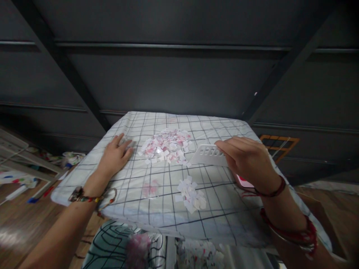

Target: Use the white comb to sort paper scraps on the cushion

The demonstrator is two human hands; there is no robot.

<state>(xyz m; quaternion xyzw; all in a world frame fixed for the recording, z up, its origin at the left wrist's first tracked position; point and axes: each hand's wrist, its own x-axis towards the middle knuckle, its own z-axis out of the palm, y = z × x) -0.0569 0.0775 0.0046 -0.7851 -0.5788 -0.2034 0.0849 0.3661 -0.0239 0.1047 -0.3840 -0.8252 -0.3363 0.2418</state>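
My right hand (248, 158) grips a flat white scraper-like plastic piece with slots (209, 154), held at a tilt over the right part of the table. Its edge is close to the right side of a big heap of small white and pink paper pieces (166, 145). My left hand (115, 155) lies on the cloth left of that heap, fingers spread and holding nothing. A smaller pile of white pieces (190, 195) lies nearer to me. Beside it is a small clear packet with pink in it (150, 189).
A checked white cloth (157, 209) covers the table. Partly hidden below my right hand is a pink-edged flat object (245, 182). A dark panelled wall (174, 78) rises behind the table. Below the front edge stands a container of scraps (199, 254).
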